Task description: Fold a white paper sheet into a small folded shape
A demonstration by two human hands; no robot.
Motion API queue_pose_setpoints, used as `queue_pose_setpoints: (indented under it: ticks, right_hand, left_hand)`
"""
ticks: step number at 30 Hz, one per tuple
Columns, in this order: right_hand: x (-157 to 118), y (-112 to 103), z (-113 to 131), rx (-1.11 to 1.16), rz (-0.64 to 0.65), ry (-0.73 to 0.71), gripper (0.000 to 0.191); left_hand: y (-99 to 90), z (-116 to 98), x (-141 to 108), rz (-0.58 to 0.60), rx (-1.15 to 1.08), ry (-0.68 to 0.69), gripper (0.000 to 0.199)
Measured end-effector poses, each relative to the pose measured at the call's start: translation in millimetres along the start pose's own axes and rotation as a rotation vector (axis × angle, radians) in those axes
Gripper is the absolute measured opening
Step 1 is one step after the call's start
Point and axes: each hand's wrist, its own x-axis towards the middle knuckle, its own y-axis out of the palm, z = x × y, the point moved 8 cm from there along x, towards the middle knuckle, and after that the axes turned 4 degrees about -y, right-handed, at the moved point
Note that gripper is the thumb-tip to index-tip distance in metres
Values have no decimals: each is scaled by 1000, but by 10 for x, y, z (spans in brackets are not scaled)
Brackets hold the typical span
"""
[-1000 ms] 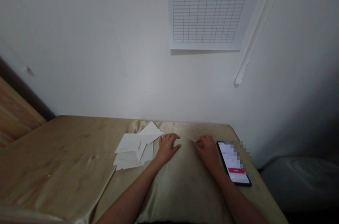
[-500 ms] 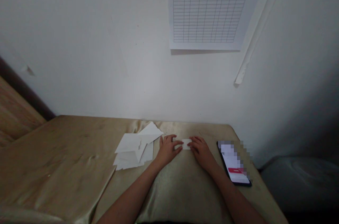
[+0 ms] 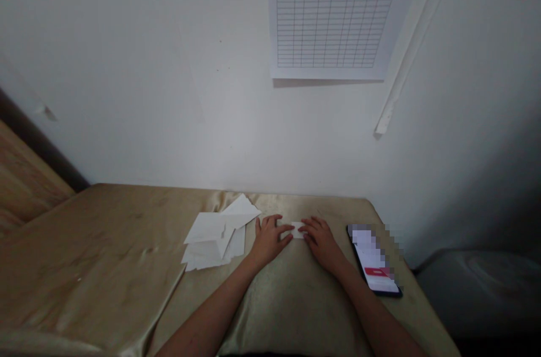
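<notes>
A small white rectangle of folded-looking paper (image 3: 297,231) lies flat on the cloth-covered table between my two hands. My left hand (image 3: 269,239) holds its left edge with thumb and index fingertips, the other fingers spread over the cloth. On the opposite side, my right hand (image 3: 320,237) has its fingertips on the right edge, covering part of it. Left of my left hand sits a loose pile of white paper sheets (image 3: 207,227), some torn or creased, overlapping at angles.
A phone (image 3: 376,261) with a lit screen, partly pixelated, lies to the right of my right forearm. The shiny gold tablecloth (image 3: 105,250) has wrinkles and a fold at left. Behind it rises a white wall (image 3: 169,92) with a printed table sheet (image 3: 329,25) on it.
My left thumb and index finger have shifted very slightly right over the small paper's edge. My right hand has barely moved; the pile and phone are as before.
</notes>
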Motion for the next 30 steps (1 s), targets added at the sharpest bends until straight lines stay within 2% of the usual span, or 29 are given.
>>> queue_pose_setpoints:
  ticks: [12, 21, 30]
  right_hand:
    - [3, -61, 87, 43, -15, 2, 22]
    - [-12, -32, 50, 10, 20, 51, 22]
    - [-4, -27, -11, 70, -3, 34, 46]
  left_hand:
    - [5, -9, -4, 19, -19, 18, 26]
    - [-22, -28, -1, 21, -6, -38, 30]
    - [-37, -60, 0, 57, 11, -35, 34]
